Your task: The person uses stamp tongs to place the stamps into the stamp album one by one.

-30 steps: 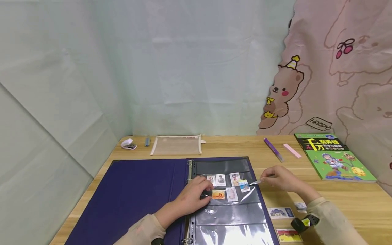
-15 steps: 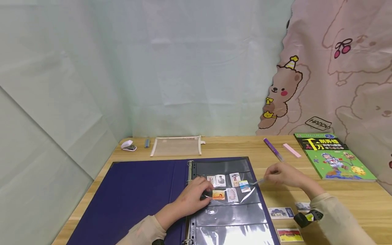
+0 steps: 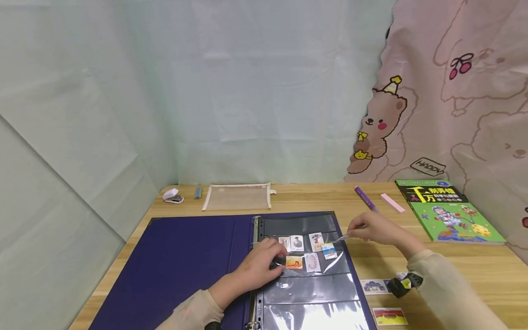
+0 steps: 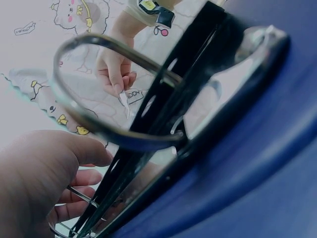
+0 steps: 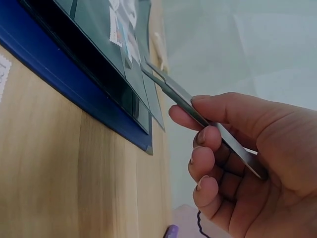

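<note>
My right hand (image 3: 373, 228) pinches metal tweezers (image 5: 183, 101) between thumb and fingers, just beyond the right edge of the album page. In the head view the tweezers' tips reach the upper edge of a blue-and-yellow stamp (image 3: 329, 251); in the right wrist view the tips stand slightly apart by the clear pocket. My left hand (image 3: 260, 262) rests on the page beside the binder rings (image 4: 99, 44), its fingers bent loosely. Near its fingertips lie an orange stamp (image 3: 294, 262), a pink-patterned stamp (image 3: 312, 262) and a portrait stamp (image 3: 297, 243). Another stamp (image 3: 316, 241) overlaps the blue-and-yellow one.
The dark blue binder (image 3: 189, 256) lies spread across the table (image 3: 346, 197). Larger stamps, one blue (image 3: 374, 287) and one red-yellow (image 3: 389, 316), lie right of it. Behind are a stapler (image 3: 173, 196), a mesh pouch (image 3: 237, 197), a purple pen (image 3: 365, 198) and a green book (image 3: 458, 222).
My right hand first drew slightly right, then came back left and away from me, bringing the tweezers' tips to the stamp's upper edge. The blue-and-yellow stamp shifted very slightly; my left hand stayed put.
</note>
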A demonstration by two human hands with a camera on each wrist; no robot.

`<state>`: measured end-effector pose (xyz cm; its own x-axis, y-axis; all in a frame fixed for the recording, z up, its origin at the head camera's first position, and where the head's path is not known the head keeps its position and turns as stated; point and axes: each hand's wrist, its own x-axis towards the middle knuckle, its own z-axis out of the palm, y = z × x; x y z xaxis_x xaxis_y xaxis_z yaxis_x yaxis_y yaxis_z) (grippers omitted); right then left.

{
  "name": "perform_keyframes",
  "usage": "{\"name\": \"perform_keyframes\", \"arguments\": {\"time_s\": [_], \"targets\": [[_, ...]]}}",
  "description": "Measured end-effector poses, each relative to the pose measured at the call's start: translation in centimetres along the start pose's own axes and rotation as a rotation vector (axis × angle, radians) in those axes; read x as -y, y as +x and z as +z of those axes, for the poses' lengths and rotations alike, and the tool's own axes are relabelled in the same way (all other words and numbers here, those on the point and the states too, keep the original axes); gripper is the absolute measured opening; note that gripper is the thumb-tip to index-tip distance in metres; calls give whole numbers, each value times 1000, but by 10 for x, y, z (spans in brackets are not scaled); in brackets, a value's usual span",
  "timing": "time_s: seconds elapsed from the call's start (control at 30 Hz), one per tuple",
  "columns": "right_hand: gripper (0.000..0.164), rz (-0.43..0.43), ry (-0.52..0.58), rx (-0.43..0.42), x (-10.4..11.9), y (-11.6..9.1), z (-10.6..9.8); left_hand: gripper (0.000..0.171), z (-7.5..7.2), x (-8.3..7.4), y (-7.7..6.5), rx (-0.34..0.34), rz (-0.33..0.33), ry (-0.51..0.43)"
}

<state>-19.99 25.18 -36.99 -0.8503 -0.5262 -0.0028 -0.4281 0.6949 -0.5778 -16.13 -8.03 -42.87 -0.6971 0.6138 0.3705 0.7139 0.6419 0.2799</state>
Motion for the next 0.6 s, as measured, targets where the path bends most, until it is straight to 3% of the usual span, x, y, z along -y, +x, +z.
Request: {"name": "perform_keyframes", "arguments": {"time_s": [0.6], "targets": [[11,33,-48,92,8,5,-1,21,-3,-2,0,48,-49,2]]}}
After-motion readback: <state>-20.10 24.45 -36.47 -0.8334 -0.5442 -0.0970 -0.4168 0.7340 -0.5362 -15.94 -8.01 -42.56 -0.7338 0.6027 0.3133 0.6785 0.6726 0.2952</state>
